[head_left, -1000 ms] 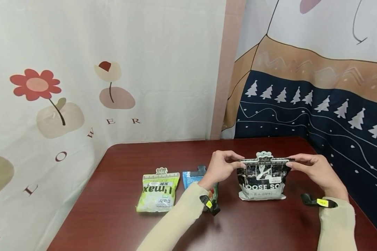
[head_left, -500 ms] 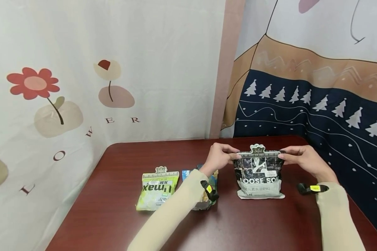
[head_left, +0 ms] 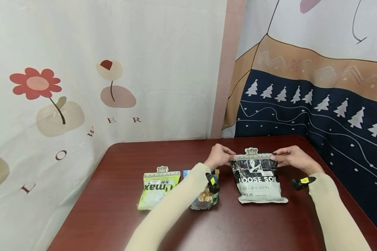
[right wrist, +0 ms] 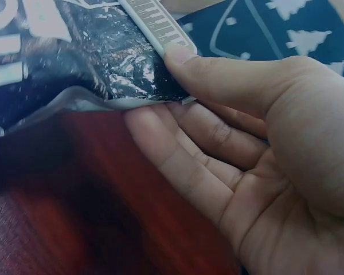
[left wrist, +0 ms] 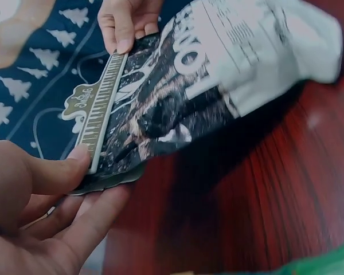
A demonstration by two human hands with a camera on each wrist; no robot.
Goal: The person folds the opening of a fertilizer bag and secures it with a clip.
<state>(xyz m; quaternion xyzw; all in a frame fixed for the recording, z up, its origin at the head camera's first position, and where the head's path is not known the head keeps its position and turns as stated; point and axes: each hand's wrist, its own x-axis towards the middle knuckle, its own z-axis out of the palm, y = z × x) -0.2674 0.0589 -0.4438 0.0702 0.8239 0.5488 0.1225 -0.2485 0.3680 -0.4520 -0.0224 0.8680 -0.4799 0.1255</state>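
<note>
A black-and-white bag [head_left: 260, 190] printed "LOOSE SO..." leans back on the table, its top edge clamped by a long clip [head_left: 252, 157] with ruler-like marks and an ornate tab. At the top left corner, my left hand [head_left: 219, 156] pinches clip and bag, thumb in front and fingers behind. My right hand [head_left: 293, 159] pinches the opposite corner the same way. The left wrist view shows the bag [left wrist: 218, 63] slanting down from the clip [left wrist: 97, 109]. In the right wrist view my thumb presses the end of the clip [right wrist: 160, 26], with fingers under the bag.
Left of the black-and-white bag, a blue multicoloured bag [head_left: 204, 200] is partly covered by my left sleeve. Farther left lies a green bag [head_left: 157, 191] with a similar clip [head_left: 162, 173]. The dark red table [head_left: 122, 223] ends at the printed curtains [head_left: 163, 115] behind.
Both hands have shifted left with the bag's clipped top. The bag has gone from standing upright to leaning back, showing more of its lower front. The other bags stay put.
</note>
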